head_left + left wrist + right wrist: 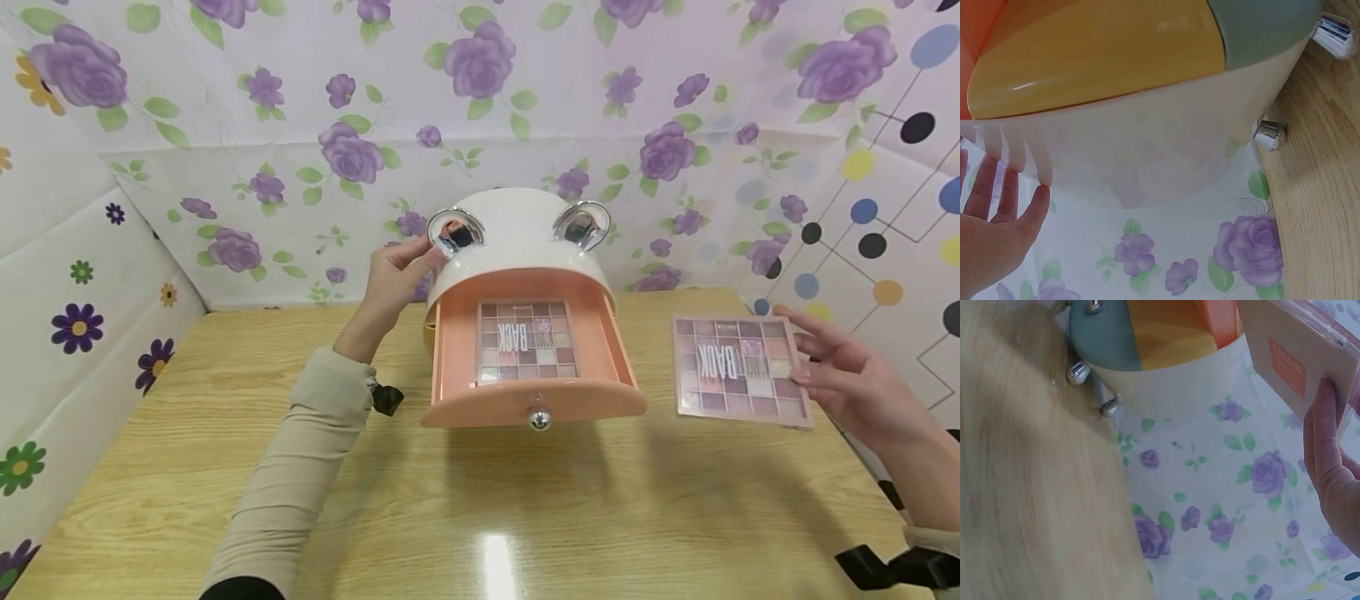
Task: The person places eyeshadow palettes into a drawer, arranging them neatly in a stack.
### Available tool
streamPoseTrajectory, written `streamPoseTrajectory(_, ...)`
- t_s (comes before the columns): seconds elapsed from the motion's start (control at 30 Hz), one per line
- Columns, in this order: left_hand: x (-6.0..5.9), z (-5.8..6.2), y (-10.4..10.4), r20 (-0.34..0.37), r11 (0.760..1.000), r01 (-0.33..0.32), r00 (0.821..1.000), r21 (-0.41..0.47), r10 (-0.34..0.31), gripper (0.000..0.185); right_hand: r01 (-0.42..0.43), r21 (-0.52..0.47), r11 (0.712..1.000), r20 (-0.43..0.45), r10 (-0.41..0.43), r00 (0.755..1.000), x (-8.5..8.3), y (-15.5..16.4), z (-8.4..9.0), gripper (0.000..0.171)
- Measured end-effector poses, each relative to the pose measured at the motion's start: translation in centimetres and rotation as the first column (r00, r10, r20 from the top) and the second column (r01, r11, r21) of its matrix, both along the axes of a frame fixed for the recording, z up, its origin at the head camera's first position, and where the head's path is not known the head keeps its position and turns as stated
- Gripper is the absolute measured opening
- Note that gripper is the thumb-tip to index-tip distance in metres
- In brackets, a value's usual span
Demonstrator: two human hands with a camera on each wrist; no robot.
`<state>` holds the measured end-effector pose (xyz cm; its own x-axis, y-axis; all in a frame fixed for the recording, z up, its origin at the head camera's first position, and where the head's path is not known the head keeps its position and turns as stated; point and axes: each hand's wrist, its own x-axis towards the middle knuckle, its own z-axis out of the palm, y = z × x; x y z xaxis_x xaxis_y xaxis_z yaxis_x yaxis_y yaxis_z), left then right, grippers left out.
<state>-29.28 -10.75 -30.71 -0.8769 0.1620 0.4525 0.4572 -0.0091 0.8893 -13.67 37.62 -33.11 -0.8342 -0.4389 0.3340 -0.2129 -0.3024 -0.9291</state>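
A white storage box (517, 225) with two chrome ears stands on the table. Its top peach drawer (611, 358) is pulled out, with one eyeshadow palette (517, 364) lying inside. My left hand (390, 283) holds the box by its side at the left ear (467, 223); in the left wrist view, fingertips touch the white shell (1147, 150). To the right of the drawer, my right hand (855, 379) grips a second eyeshadow palette (738, 387) by its right edge, raised above the table. The right wrist view shows this palette's plain back and orange label (1288, 369).
Below the peach drawer are a yellow drawer (1104, 56) and a green drawer (1266, 31). Chrome feet (1270, 134) support the box. A wooden table (225, 433) lies beneath, with flowered sheeting (285, 225) behind and patterned sheets at both sides.
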Motion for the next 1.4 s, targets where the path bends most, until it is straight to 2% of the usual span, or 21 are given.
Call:
streamPoseTrajectory(0.37, 0.2, 0.2, 0.0, 0.011, 1.000, 0.009, 1.000, 0.001, -0.009, 0.032, -0.006, -0.039, 0.999, 0.004, 0.006, 1.000, -1.1, -1.9, 2.1, 0.065)
streamPoseTrajectory(0.53, 0.1, 0.2, 0.0, 0.041, 1.000, -0.006, 0.999, -0.009, 0.007, 0.033, -0.055, -0.095, 0.994, 0.022, 0.057, 0.998, -1.7, -3.2, 2.7, 0.064)
streamPoseTrajectory(0.63, 0.0, 0.1, 0.0, 0.035, 1.000, -0.006, 0.999, -0.009, 0.007, 0.033, -0.087, -0.124, 0.989, 0.026, 0.091, 0.996, -2.1, -4.0, 3.1, 0.063)
streamPoseTrajectory(0.87, -0.1, 0.0, 0.0, 0.032, 1.000, -0.006, 0.999, -0.010, 0.006, 0.034, -0.075, -0.104, 0.992, 0.005, 0.076, 0.997, -2.7, -5.7, 3.5, 0.059)
streamPoseTrajectory(0.97, -0.1, 0.1, 0.0, 0.027, 1.000, 0.003, 1.000, -0.008, -0.003, 0.033, -0.098, -0.101, 0.990, 0.007, 0.099, 0.995, -3.1, -6.2, 3.5, 0.059)
streamPoseTrajectory(1.17, 1.0, 1.0, 0.2, 0.029, 1.000, -0.002, 1.000, -0.017, 0.002, 0.032, -0.138, -0.138, 0.981, 0.033, 0.144, 0.989, -3.7, -7.4, 3.6, 0.059)
streamPoseTrajectory(1.4, 2.2, 2.0, 0.5, 0.041, 0.999, -0.014, 0.999, -0.034, 0.015, 0.032, -0.101, -0.132, 0.986, 0.086, 0.113, 0.990, -3.8, -9.0, 3.9, 0.057)
